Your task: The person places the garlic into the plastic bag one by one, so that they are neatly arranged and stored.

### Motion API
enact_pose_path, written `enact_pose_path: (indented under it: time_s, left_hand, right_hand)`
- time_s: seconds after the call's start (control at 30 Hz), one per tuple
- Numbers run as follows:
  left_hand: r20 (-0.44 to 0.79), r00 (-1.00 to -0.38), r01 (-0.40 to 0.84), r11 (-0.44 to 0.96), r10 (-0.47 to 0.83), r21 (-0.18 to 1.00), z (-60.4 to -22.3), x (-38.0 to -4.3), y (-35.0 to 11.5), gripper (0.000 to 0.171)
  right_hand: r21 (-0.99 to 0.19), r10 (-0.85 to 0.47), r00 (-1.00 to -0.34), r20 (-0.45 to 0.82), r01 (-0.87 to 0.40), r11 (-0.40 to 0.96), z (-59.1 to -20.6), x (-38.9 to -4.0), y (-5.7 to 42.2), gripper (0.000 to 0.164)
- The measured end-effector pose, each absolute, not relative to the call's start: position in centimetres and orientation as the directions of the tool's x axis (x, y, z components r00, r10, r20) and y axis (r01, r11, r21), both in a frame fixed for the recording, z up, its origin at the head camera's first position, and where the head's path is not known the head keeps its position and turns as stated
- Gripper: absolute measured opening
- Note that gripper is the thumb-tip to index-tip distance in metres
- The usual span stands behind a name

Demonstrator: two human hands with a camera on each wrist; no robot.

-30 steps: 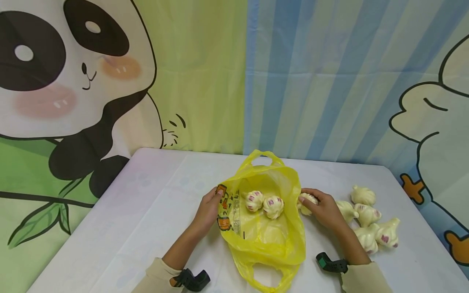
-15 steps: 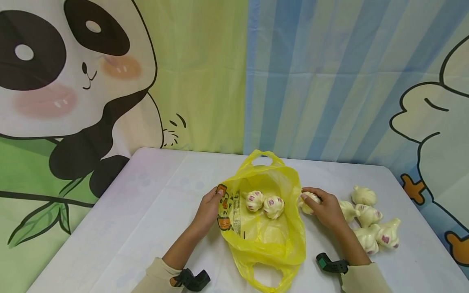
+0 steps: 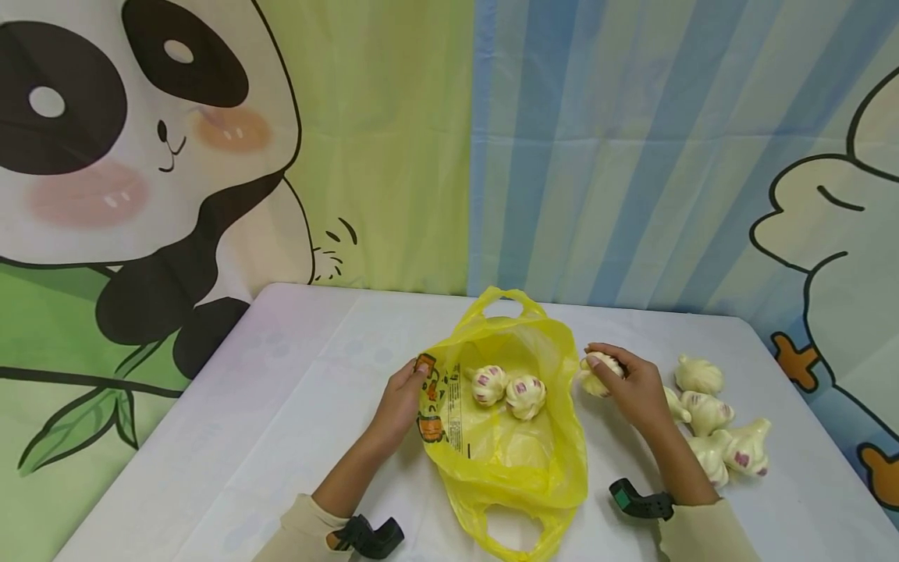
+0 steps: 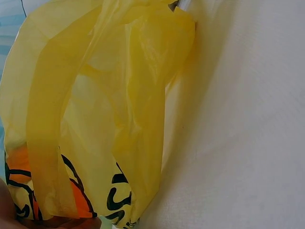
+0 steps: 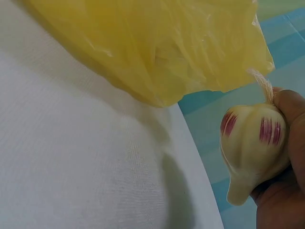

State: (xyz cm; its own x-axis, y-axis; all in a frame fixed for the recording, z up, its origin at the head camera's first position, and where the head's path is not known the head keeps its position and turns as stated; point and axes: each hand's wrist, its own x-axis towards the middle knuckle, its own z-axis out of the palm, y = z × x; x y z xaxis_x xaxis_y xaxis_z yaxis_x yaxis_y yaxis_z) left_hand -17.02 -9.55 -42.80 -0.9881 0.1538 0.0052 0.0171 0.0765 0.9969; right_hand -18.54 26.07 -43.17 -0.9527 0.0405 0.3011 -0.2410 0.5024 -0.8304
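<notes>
A yellow plastic bag (image 3: pixel 516 480) lies on the table with its mouth spread, and two garlic bulbs (image 3: pixel 525 396) rest inside it. My left hand (image 3: pixel 399 402) pinches the bag's left rim beside the printed orange and black marks. Just past the right rim, my right hand (image 3: pixel 635 384) grips another garlic bulb (image 3: pixel 595 376) between thumb and fingers. In the right wrist view this garlic bulb (image 5: pixel 255 143) has purple streaks and a short stem. The left wrist view is mostly filled by the bag's side (image 4: pixel 100 109).
Several more garlic bulbs (image 3: pixel 705 412) lie in a group at the right of the white table (image 3: pixel 302 375), behind and beside my right forearm. A panda-print curtain (image 3: pixel 379 140) hangs beyond the table's back edge. Each wrist wears a black strap device (image 3: pixel 641 499).
My right hand has lifted slightly and shifted a little right, away from the bag's rim, with the garlic bulb in it. The left hand and the bag have barely moved.
</notes>
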Motion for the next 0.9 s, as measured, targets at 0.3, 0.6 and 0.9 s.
enact_pose_path:
  time_s: [0.3, 0.6, 0.9]
  left_hand:
    - [0.001, -0.988, 0.010, 0.054, 0.154, 0.998, -42.6, -16.9, -9.6, 0.042]
    - [0.002, -0.988, 0.012, 0.064, 0.152, 0.998, -42.7, -16.8, -9.6, 0.040]
    - [0.004, -0.984, 0.014, 0.054, 0.177, 0.998, -42.7, -16.7, -9.6, 0.042]
  right_hand:
    - [-0.854, 0.077, -0.951, 0.300, -0.231, 0.466, -42.0, -18.3, 26.0, 0.036]
    - [-0.873, 0.125, -0.934, 0.335, -0.258, 0.415, -40.3, -18.1, 26.2, 0.035]
    - [-0.850, 0.124, -0.917, 0.379, -0.293, 0.438, -37.8, -17.6, 25.6, 0.032]
